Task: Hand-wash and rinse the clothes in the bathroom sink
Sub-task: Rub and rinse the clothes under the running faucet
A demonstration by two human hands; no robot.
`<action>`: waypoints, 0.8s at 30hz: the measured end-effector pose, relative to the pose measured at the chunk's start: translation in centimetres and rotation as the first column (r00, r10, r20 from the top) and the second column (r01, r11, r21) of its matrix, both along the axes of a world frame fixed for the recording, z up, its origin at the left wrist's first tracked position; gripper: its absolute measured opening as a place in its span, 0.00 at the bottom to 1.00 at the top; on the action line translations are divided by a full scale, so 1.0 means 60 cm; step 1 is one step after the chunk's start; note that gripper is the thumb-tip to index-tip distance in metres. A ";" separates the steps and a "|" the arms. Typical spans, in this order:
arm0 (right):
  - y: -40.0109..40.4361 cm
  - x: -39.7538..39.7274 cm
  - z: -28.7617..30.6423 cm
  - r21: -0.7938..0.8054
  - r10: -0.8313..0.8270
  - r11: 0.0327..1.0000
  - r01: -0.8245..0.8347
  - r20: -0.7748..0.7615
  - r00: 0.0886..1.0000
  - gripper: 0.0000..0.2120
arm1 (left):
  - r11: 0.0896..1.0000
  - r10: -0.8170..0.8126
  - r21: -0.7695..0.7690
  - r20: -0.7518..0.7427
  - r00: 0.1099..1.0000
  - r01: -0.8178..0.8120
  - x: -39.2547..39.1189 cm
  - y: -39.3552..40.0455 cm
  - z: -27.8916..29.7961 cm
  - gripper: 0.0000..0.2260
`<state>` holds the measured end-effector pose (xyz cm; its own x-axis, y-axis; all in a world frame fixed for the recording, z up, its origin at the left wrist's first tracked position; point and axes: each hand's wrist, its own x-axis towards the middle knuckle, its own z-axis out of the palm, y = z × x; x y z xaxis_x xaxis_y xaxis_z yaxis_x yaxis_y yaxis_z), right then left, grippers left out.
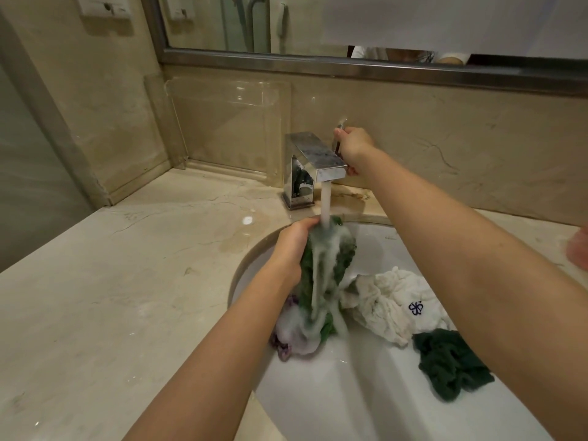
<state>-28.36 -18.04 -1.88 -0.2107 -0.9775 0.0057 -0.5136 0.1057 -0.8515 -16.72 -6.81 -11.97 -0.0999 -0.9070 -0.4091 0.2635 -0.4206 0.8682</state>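
Observation:
My left hand (291, 246) grips a soapy green garment (331, 268) and holds it upright under the water stream (325, 203) running from the chrome faucet (310, 163). Suds run down the cloth onto a purple piece (288, 337) below it. My right hand (353, 144) reaches behind the spout and grips the faucet's handle (339, 128). In the white sink (350, 393) lie a crumpled white cloth with a blue emblem (394, 300) and a dark green cloth (448, 361).
A beige marble countertop (127, 281) surrounds the sink on the left. A clear acrylic tray (222, 122) leans against the back wall left of the faucet. A mirror with a steel frame (350, 63) runs above. Something pink (579, 253) sits at the right edge.

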 end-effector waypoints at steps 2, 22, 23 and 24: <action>0.001 0.000 -0.001 0.002 0.006 1.000 -0.006 0.014 1.000 0.16 | 1.000 -0.002 -0.004 -0.002 1.000 0.002 0.001 0.002 0.002 0.13; 0.104 -0.045 -0.075 -0.040 -0.066 0.997 0.065 -0.015 0.998 0.10 | 1.000 0.000 0.025 -0.032 1.000 0.001 0.009 0.028 0.012 0.11; 0.141 -0.066 -0.094 -0.023 -0.017 1.000 0.013 -0.163 0.987 0.08 | 1.000 0.009 0.023 -0.034 0.999 -0.008 0.009 0.030 0.013 0.11; 0.182 -0.087 -0.116 0.035 0.080 0.997 -0.072 -0.322 0.943 0.09 | 1.000 0.015 0.019 -0.037 0.999 -0.014 0.010 0.033 0.012 0.10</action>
